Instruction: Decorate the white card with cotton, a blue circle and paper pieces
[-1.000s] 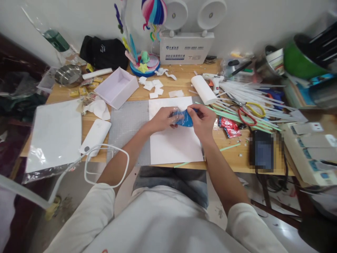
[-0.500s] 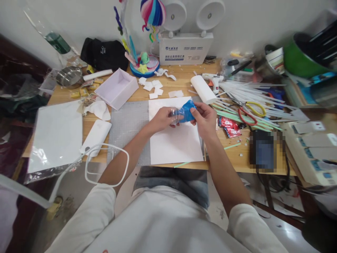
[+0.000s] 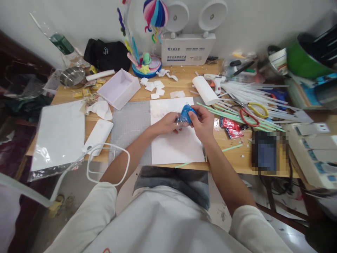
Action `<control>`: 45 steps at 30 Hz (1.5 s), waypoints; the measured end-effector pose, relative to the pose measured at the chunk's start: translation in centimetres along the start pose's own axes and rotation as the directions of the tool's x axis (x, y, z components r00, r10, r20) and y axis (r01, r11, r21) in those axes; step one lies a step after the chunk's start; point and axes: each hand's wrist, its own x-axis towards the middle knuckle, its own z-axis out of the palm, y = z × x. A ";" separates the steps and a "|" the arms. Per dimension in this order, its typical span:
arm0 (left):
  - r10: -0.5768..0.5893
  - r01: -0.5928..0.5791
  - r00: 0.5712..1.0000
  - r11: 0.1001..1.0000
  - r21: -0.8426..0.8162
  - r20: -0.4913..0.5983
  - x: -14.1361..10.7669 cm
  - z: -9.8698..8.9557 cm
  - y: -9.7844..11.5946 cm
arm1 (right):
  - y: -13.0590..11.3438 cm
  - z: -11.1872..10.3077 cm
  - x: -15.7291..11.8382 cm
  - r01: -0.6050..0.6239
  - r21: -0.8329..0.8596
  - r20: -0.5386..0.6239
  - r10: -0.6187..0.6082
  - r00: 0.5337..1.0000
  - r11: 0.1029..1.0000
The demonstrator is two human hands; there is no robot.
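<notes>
A crinkled, shiny blue packet (image 3: 187, 113), seemingly plastic or foil, is held between my hands above a sheet of white paper (image 3: 175, 149). My left hand (image 3: 170, 123) is closed at its left side, around a clear, see-through plastic part. At the packet's right side my right hand (image 3: 203, 122) pinches it with thumb and fingers. What lies inside the packet I cannot make out. The paper rests on a grey cutting mat (image 3: 129, 123).
Left of the mat are a lilac box (image 3: 129, 93), a white device (image 3: 98, 137) and a bagged white sheet (image 3: 59, 131). To the right lie a glue gun (image 3: 217, 82), scissors (image 3: 250, 117), white sticks (image 3: 244, 91) and red packets (image 3: 230, 124). A white lamp loop (image 3: 129, 163) hangs over my left forearm.
The blue packet has been turned more upright and bunched smaller between my hands. My right hand has shifted slightly left, and the whole view has moved slightly.
</notes>
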 end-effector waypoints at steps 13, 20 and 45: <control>0.148 -0.154 0.979 0.987 0.038 0.143 -0.1 -1.1 -0.3 | 0.1 0.4 0.6 -0.050 0.190 -0.068 0.064 0.996 0.980; 0.119 -0.120 0.992 0.993 0.016 0.040 0.4 -0.2 -0.4 | 0.3 0.3 0.0 0.045 -0.014 -0.085 -0.046 0.995 0.999; 0.246 -0.238 0.969 0.956 0.174 -0.029 -0.4 -0.7 -0.4 | 0.5 -1.1 0.9 -0.031 0.058 -0.081 0.036 0.996 0.998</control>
